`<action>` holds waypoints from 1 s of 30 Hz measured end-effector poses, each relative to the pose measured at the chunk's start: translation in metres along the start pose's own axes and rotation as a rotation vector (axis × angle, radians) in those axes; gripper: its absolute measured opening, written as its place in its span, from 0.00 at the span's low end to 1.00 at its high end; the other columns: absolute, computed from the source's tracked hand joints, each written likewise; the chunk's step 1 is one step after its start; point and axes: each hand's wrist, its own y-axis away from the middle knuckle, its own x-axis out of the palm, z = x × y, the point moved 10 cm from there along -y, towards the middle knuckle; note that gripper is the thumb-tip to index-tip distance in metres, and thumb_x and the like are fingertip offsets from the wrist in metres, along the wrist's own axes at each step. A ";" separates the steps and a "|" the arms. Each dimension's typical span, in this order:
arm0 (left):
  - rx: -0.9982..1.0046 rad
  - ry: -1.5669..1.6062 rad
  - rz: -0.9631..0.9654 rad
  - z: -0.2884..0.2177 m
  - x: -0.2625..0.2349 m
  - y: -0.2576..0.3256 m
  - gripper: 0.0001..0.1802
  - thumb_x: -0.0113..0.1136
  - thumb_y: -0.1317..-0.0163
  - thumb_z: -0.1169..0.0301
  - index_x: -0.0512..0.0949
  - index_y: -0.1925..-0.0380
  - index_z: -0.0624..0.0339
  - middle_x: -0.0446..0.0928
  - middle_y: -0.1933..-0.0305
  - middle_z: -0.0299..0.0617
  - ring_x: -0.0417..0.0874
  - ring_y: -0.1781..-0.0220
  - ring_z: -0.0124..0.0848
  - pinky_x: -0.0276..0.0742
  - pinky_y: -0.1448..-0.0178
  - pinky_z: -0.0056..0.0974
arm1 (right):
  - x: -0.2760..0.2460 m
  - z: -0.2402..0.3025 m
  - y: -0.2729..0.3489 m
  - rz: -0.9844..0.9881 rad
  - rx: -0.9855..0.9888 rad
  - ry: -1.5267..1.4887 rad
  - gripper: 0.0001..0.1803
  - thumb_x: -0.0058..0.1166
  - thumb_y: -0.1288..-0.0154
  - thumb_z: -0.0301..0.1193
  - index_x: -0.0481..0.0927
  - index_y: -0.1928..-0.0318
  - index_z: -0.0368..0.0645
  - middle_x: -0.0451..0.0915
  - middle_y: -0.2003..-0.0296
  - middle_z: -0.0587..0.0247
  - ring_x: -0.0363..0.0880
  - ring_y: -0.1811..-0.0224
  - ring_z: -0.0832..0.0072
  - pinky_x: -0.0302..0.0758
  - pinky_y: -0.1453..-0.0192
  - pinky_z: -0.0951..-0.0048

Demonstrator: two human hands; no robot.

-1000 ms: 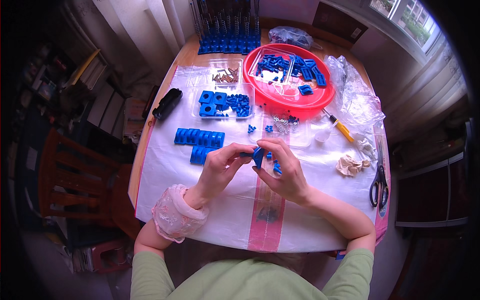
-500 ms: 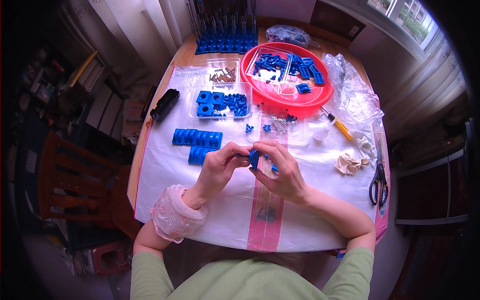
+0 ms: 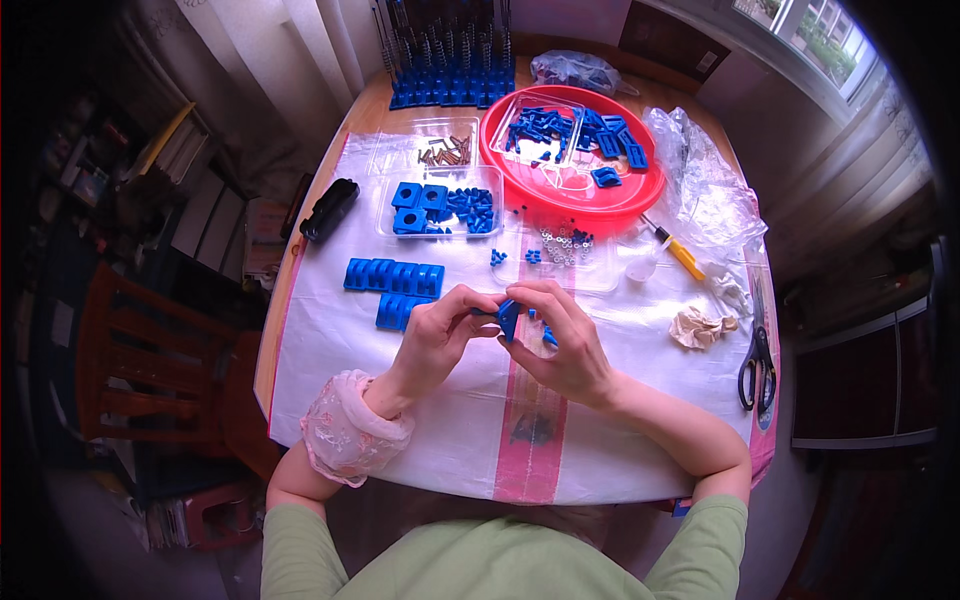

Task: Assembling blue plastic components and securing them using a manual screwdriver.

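Above the near middle of the table, my two hands meet at a blue plastic part. My right hand pinches this part between thumb and fingertips. The fingers of my left hand are closed on a slim blue piece that reaches the part's left side; whether the two are joined I cannot tell. Behind my right fingers, more blue parts show on the cloth. Rows of blue arched blocks lie to the left of my hands.
Beyond my hands stand a clear box of blue parts and a clear tray with small rings. A red basin holds more blue pieces. On the right lie a yellow-handled screwdriver, crumpled paper and black scissors.
Both hands stay in nearly the same place. The blue part between them is turned slightly, and a little more of the slim piece shows at my left fingertips.
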 end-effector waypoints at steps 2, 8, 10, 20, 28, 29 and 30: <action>0.003 -0.003 -0.001 -0.001 0.000 0.000 0.09 0.54 0.25 0.86 0.79 0.50 0.69 0.87 0.49 0.46 0.91 0.49 0.33 0.93 0.45 0.38 | -0.001 0.000 0.000 -0.005 -0.004 -0.006 0.33 0.72 0.47 0.18 0.75 0.39 0.37 0.79 0.46 0.49 0.84 0.46 0.53 0.82 0.43 0.57; -0.004 -0.006 0.002 -0.004 0.001 0.000 0.10 0.52 0.25 0.87 0.79 0.50 0.69 0.87 0.48 0.46 0.91 0.48 0.34 0.93 0.45 0.39 | 0.000 -0.002 0.001 -0.011 -0.004 -0.003 0.33 0.73 0.46 0.18 0.76 0.39 0.38 0.81 0.46 0.50 0.85 0.46 0.53 0.84 0.45 0.60; -0.004 -0.005 0.007 -0.003 0.001 0.000 0.10 0.52 0.25 0.87 0.79 0.50 0.69 0.87 0.48 0.46 0.91 0.47 0.34 0.93 0.45 0.39 | 0.000 0.000 0.000 -0.007 -0.006 -0.007 0.33 0.72 0.47 0.18 0.75 0.40 0.37 0.79 0.47 0.49 0.84 0.47 0.53 0.82 0.43 0.57; -0.018 -0.006 0.029 -0.005 0.001 0.000 0.10 0.52 0.25 0.87 0.78 0.49 0.69 0.87 0.48 0.47 0.91 0.47 0.35 0.93 0.45 0.39 | 0.002 -0.003 0.002 0.008 0.014 -0.014 0.35 0.72 0.47 0.20 0.74 0.38 0.37 0.78 0.46 0.47 0.82 0.44 0.50 0.82 0.41 0.56; 0.209 -0.840 0.211 -0.027 0.009 0.001 0.10 0.60 0.33 0.82 0.78 0.52 0.64 0.85 0.48 0.49 0.91 0.52 0.42 0.89 0.54 0.39 | 0.009 -0.013 0.002 0.091 0.093 0.120 0.46 0.77 0.51 0.30 0.68 0.31 0.37 0.74 0.41 0.45 0.75 0.36 0.48 0.74 0.32 0.52; 0.227 -0.926 0.228 -0.038 0.013 0.001 0.12 0.60 0.35 0.82 0.78 0.52 0.63 0.85 0.47 0.48 0.91 0.52 0.43 0.89 0.54 0.39 | 0.009 -0.013 0.003 0.090 0.094 0.126 0.46 0.77 0.51 0.30 0.68 0.31 0.37 0.74 0.41 0.45 0.75 0.37 0.48 0.74 0.32 0.53; 0.245 -1.012 0.246 -0.045 0.017 0.002 0.14 0.61 0.38 0.83 0.79 0.52 0.63 0.84 0.47 0.47 0.90 0.52 0.43 0.89 0.54 0.39 | 0.009 -0.013 0.003 0.089 0.095 0.131 0.46 0.77 0.51 0.30 0.68 0.31 0.37 0.74 0.41 0.46 0.75 0.37 0.48 0.74 0.32 0.53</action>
